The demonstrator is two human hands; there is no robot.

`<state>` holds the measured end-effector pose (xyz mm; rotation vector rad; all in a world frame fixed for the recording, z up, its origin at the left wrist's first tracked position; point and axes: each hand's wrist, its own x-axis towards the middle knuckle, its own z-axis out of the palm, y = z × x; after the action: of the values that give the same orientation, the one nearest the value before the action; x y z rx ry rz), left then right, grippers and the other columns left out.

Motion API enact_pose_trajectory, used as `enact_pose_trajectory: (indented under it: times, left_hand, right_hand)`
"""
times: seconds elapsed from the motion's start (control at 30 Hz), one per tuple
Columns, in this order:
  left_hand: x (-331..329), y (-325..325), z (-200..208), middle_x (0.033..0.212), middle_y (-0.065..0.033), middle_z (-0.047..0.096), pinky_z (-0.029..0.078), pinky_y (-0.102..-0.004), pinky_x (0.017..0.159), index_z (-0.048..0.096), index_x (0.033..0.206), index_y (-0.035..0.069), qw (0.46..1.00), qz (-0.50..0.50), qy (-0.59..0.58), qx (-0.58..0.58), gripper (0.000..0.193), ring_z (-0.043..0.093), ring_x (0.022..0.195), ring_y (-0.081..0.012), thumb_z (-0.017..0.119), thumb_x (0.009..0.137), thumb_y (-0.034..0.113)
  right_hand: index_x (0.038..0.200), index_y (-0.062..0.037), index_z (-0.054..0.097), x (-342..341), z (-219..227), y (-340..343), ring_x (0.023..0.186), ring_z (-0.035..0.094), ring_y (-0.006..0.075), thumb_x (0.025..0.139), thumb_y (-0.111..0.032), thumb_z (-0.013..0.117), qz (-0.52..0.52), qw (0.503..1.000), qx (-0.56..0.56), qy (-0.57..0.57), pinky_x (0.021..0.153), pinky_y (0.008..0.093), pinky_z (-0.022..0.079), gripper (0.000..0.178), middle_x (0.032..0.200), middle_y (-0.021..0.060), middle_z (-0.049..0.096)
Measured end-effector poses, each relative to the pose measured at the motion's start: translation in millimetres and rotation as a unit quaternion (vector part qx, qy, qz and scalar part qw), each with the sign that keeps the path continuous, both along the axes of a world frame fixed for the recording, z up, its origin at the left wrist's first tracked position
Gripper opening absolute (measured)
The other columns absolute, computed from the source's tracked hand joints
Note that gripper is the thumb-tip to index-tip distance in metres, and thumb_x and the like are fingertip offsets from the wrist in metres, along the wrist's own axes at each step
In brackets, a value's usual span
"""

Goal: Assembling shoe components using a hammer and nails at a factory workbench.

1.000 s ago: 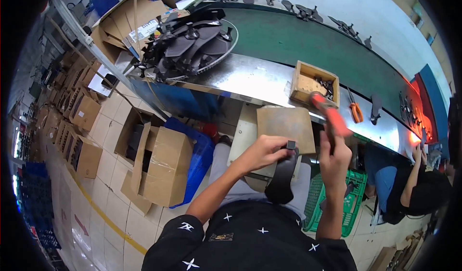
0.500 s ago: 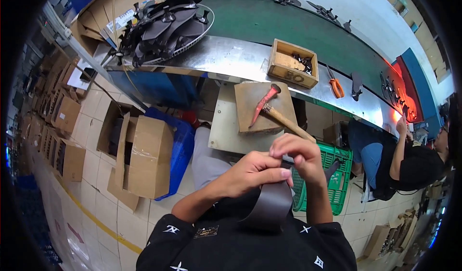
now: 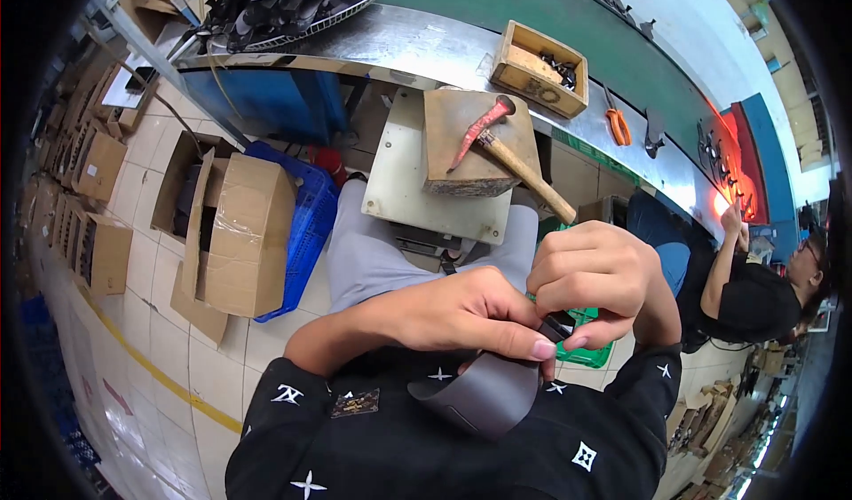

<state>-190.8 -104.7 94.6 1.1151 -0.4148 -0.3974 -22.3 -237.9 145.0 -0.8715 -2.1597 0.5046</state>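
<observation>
My left hand [image 3: 475, 314] is closed, thumb and fingers pinching the end of a dark grey, smooth, curved strap-like piece [image 3: 484, 398] that bends down in front of my black shirt. Close against it, my right hand [image 3: 599, 278] curls its fingers around a small black part [image 3: 556, 326] at that same end. Whether this part is joined to the strap piece I cannot tell. Beyond my hands, a hammer with a red head and wooden handle [image 3: 528, 176] lies on a thick brown block [image 3: 444, 132], its handle end overhanging toward my right hand.
The block rests on a pale board [image 3: 390, 176] at my knees. On the metal bench edge sit a wooden box [image 3: 541, 96] of small dark parts, orange-handled pliers [image 3: 619, 125] and a wire basket [image 3: 355, 12] of dark pieces. A person [image 3: 745, 287] works at right; cardboard boxes [image 3: 248, 234] stand left.
The view has tipped down and closer. Both hands have moved slightly right in view, the right turning its knuckles outward. A small black part now shows between the fingers, and the strap piece swings left.
</observation>
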Motion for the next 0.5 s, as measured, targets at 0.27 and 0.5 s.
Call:
enact_pose_trajectory:
  times: [0.27, 0.5]
  left_hand:
    - [3, 3, 10, 0.069, -0.0015, 0.064, 0.041, -0.0236, 0.048, 0.075, 0.096, 0.000, 0.996, -0.062, -0.044, -0.036, 0.027, 0.054, 0.054, -0.0060, 0.064, 0.096, 0.025]
    - [9, 10, 8, 0.074, -0.0048, 0.069, 0.046, -0.0261, 0.061, 0.075, 0.095, 0.000, 0.991, -0.034, -0.115, -0.054, 0.029, 0.060, 0.067, -0.0084, 0.065, 0.095, 0.027]
  right_hand:
    - [0.088, 0.0061, 0.061, -10, 9, 13, 0.060, 0.055, 0.0242, 0.090, -0.031, 0.069, 0.074, 0.997, 0.025, 0.005, 0.045, 0.0296, 0.043, 0.038, 0.077, 0.0139, 0.058]
    - [0.081, 0.0062, 0.061, -8, 12, 22, 0.051, 0.050, 0.0206, 0.089, -0.030, 0.071, 0.087, 0.996, 0.017, 0.017, 0.038, 0.0285, 0.036, 0.038, 0.070, 0.0113, 0.056]
